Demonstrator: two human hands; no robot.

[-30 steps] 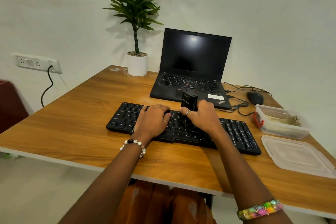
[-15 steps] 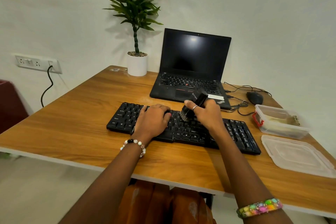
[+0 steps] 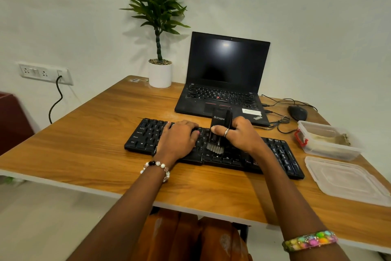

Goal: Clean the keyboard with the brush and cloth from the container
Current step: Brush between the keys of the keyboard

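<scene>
While the wood-grain counter (image 3: 84, 150) with its pale edge band spreads widest before us, we see its near right part cut off by the frame. On it the matte black laptop (image 3: 224, 83) stands open at the far side, its dark screen showing only a soft glare. Nearer lies the long, flat black keyboard (image 3: 281, 155); our forearms and hands hide much of its middle, and the key legends at its right end blur past reading. To the right, a translucent plastic lid (image 3: 347, 178) with rounded corners rests flat beside the clear rectangular container (image 3: 325, 144), which has a red clip on its left end. Through its cloudy wall we make out something pale and crumpled, perhaps the cloth, but cannot say for sure. A white cylindrical pot (image 3: 160, 74) holds a leafy green plant at the back left. Our left hand (image 3: 179, 140) lies palm down on the keys, fingers gently bent and pressing flat, holding nothing. Our right hand (image 3: 239, 133), a metal ring on one finger, grips the black boxy brush (image 3: 218, 129) upright, thumb across its front; the pale bristles touch the keys between our two hands. A glossy dark mouse (image 3: 298, 112) sits behind the container among thin tangled cables (image 3: 281, 121).
</scene>
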